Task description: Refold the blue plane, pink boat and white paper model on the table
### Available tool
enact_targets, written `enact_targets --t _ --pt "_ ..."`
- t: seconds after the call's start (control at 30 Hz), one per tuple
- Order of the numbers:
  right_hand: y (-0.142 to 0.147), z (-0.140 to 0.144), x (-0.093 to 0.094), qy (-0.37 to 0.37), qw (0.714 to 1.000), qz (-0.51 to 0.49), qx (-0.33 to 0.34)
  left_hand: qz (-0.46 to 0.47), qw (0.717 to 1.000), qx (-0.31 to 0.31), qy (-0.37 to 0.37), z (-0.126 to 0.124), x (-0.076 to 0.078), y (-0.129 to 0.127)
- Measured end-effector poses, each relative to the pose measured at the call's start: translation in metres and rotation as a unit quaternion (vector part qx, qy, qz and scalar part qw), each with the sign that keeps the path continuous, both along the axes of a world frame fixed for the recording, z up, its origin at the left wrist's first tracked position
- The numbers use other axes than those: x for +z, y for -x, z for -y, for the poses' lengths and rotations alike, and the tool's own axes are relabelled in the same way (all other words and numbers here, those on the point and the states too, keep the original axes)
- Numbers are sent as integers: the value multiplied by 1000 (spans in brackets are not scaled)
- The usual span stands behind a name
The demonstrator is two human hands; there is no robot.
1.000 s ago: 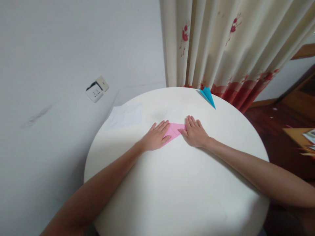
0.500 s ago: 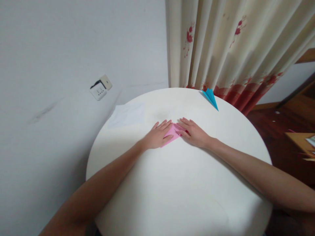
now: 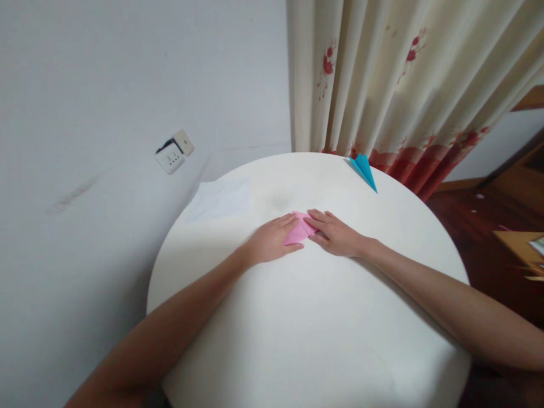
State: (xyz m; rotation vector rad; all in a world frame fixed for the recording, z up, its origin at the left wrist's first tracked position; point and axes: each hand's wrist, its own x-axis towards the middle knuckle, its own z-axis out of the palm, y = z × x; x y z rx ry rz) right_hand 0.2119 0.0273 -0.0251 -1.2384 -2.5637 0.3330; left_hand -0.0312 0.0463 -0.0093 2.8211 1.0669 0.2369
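Pressing: both hands lie flat on a folded pink paper (image 3: 300,229) near the middle of the round white worktop (image 3: 314,328), a little toward its far side.
Left hand: the left hand (image 3: 272,241) rests palm down, released rather than clenched, its fingers on the paper's left part and its thumb along the near edge.
Right hand: the right hand (image 3: 335,233) also lies flat and released, fingertips on the paper's right part; neither hand grasps anything.
Paper axis: the visible pink patch is a small wedge whose long axis runs from near-left to far-right across the view; a fold line crosses it between the two hands. Which end is its tip I cannot tell, since the hands cover both ends.
Edges: the paper sits well in from the rim on all sides, nearest the far rim.
Open room: a broad bare stretch of worktop lies between the paper and the person, crossed only by the two forearms.
Far right: a blue paper plane (image 3: 364,170) lies at the far rim, nose pointing near-right, well apart from the hands.
Far left: a white sheet (image 3: 219,199) lies flat near the left rim.
Behind: a curtain (image 3: 403,85) hangs just beyond the worktop; a wall socket (image 3: 173,152) sits on the wall (image 3: 106,85) at the left.
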Motion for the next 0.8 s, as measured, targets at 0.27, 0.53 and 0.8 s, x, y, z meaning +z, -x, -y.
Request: enact_targets --t 0.27,0.53,0.8 --pt "0 -1 0 2 1000 -11 -5 -9 999 -14 -28 -2 -6 1" --pt "2 1 3 -9 1000 -21 -10 -56 996 -7 -67 -2 -9 -2" --pt "3 -1 3 -27 998 -54 -22 -94 990 -13 -108 -1 -9 -5"
